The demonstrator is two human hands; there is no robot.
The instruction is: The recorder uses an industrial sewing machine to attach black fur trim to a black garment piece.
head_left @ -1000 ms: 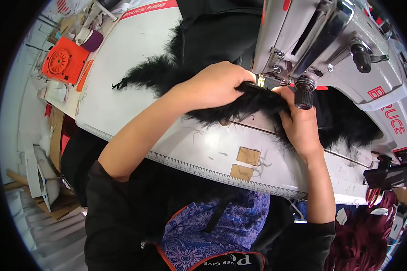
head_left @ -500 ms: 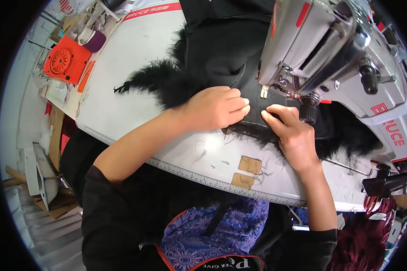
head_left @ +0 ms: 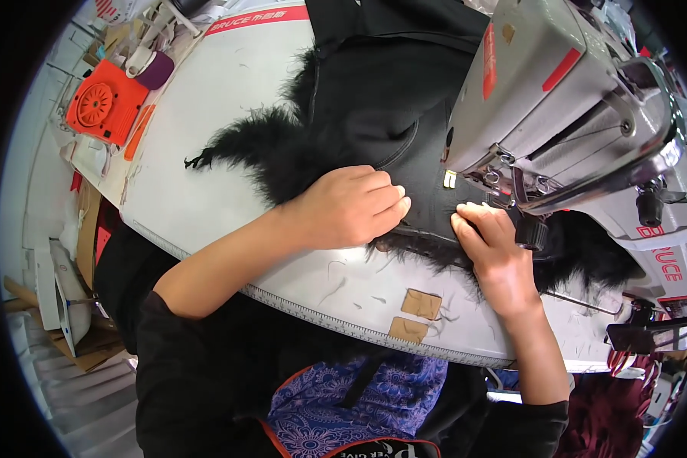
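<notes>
A black garment [head_left: 404, 65] with fluffy black trim [head_left: 267, 141] lies spread over the white sewing table [head_left: 206, 84]. My left hand [head_left: 356, 206] is closed, its curled fingers gripping the cloth near the hem, left of the presser foot [head_left: 449, 179]. On the other side, my right hand [head_left: 496, 248] pinches the hem between thumb and fingers, just below and right of the foot. The sewing machine head [head_left: 527, 84] stands over the garment at the right, with cloth beneath its foot. Part of the trim is hidden under my left hand and wrist.
Two small tan squares [head_left: 421, 304] lie near the ruler strip [head_left: 343, 324] along the table's front edge. An orange-red device [head_left: 107, 101] and a purple thread cone [head_left: 154, 70] sit at far left. Dark red fabric [head_left: 607, 412] hangs at lower right.
The whole scene, machine included, sits a little lower in the picture, with more of the machine head showing. Both hands keep their hold on the cloth.
</notes>
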